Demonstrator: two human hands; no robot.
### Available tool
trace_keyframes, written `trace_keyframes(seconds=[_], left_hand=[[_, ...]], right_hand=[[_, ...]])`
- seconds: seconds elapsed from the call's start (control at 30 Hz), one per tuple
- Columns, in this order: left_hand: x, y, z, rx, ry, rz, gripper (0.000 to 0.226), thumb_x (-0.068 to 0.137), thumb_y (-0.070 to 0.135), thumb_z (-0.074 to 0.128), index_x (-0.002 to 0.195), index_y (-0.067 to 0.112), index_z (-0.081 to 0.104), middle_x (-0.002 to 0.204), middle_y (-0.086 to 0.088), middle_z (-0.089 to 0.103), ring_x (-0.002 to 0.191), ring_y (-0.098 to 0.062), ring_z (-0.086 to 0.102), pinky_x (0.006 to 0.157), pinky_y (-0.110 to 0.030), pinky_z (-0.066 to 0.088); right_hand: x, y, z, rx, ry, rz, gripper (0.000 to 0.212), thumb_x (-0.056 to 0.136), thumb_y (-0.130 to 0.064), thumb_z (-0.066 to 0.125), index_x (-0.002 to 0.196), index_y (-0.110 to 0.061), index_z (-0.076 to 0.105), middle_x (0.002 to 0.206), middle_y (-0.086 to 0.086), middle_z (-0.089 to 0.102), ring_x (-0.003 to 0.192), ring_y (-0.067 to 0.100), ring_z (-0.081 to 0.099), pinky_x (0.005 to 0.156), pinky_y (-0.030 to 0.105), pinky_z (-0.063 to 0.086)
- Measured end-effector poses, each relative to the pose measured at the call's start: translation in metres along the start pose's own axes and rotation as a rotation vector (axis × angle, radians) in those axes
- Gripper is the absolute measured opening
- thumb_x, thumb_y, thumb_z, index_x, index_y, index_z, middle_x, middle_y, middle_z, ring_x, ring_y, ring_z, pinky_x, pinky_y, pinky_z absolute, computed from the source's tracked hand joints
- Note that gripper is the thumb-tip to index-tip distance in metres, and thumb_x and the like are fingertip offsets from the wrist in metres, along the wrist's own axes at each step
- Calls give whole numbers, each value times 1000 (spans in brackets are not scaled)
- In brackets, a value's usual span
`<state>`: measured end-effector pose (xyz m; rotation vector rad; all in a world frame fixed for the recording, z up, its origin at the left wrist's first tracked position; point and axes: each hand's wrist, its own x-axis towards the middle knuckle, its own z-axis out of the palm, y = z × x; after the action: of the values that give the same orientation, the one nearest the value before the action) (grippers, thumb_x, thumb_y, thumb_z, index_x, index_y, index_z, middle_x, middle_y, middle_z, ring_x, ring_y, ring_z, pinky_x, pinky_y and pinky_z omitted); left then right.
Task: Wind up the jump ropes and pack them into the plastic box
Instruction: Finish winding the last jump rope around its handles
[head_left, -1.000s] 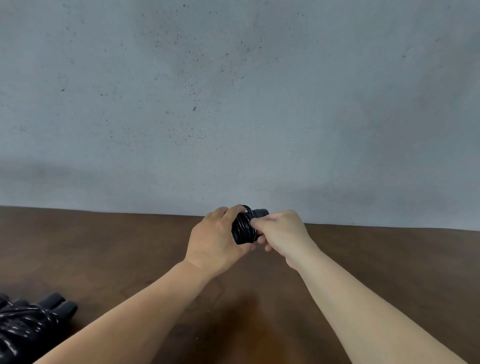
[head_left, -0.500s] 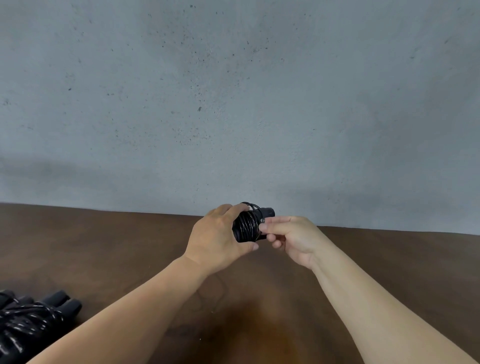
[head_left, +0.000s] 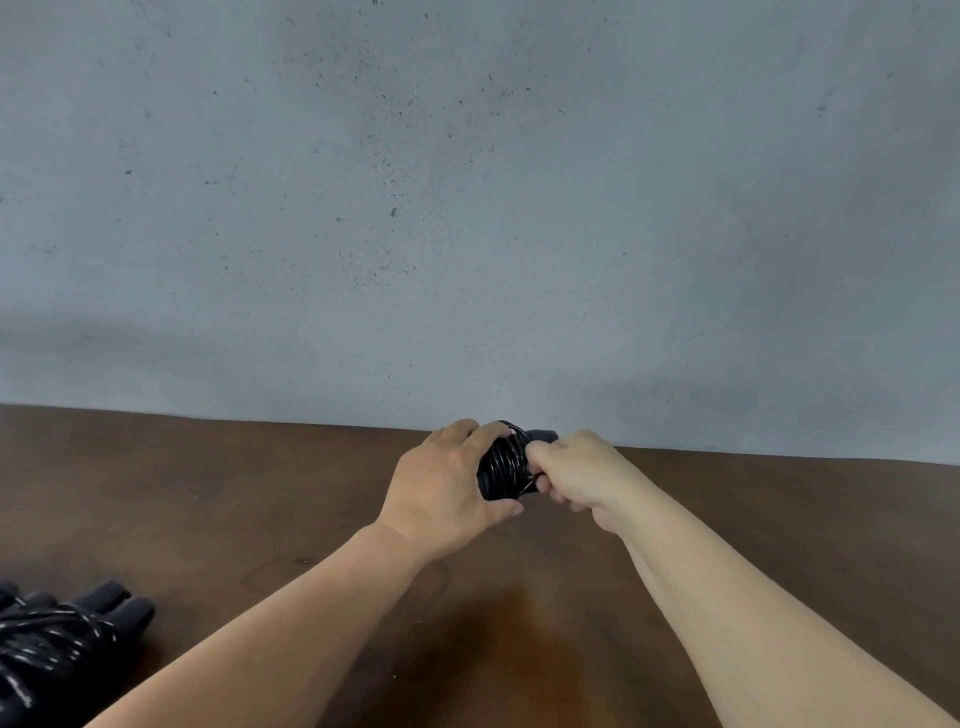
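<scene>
We see the left hand (head_left: 441, 493) with fingers clamped round a black, nearly wound jump rope bundle (head_left: 503, 462); right hand (head_left: 576, 470) fingers pinch its end. Already-wound black rope bundles (head_left: 57, 644) lie on the brown wooden surface (head_left: 208, 493), far left of the fingers. Plastic box unseen; packing remains.

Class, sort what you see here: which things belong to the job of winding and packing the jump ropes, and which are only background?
Part of the job:
- wound black rope, gripped by the left hand and pinched by the right hand
- black rope bundles at bottom left

Only background:
- brown table
- grey wall

No plastic box is in view.
</scene>
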<state>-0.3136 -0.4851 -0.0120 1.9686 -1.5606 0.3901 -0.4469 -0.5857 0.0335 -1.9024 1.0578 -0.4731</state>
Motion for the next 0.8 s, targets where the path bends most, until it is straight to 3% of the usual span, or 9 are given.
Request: trace_keyframes(seconds=[0.1,0.23,0.33,0.43,0.6,0.8], left_hand=[[6,-1,-4,56,-12,19,75,71,65,68,135,39,40,117,14,51,106,-11,50,80,-26,46],[14,2,-9,124,13,29,72,71,61,70,134,38,42,116,13,50,104,-13,50,75,-27,45],[16,1,-10,128,35,16,70,72,60,69,133,37,44,115,12,51,102,-13,52,73,-27,46],[16,2,-10,135,51,15,68,73,56,68,133,36,45,114,11,51,101,-14,52,71,-26,45],[15,1,-9,195,62,5,65,75,52,66,134,35,45,115,9,51,99,-14,53,70,-25,43],[14,1,-7,162,24,-43,62,76,55,64,130,37,42,113,10,53,96,-15,55,72,-29,49]], right_hand=[[3,1,0,329,-89,108,8,82,-14,53,76,-11,56,61,3,51,43,10,29,37,21,18],[7,-1,7,518,-164,204,23,86,-21,50,63,-17,50,54,-3,39,43,10,24,39,21,17],[8,-7,9,576,-161,218,29,92,-22,52,64,-16,49,55,-2,37,41,11,36,37,21,24],[6,-12,10,542,-52,165,19,90,-13,53,72,-8,56,56,3,46,41,14,51,36,20,32],[7,-13,15,465,48,133,11,87,-7,58,90,2,62,65,9,60,43,14,58,35,20,35],[3,-10,13,738,-29,257,4,89,2,58,92,1,58,71,12,60,44,12,63,33,16,39]])
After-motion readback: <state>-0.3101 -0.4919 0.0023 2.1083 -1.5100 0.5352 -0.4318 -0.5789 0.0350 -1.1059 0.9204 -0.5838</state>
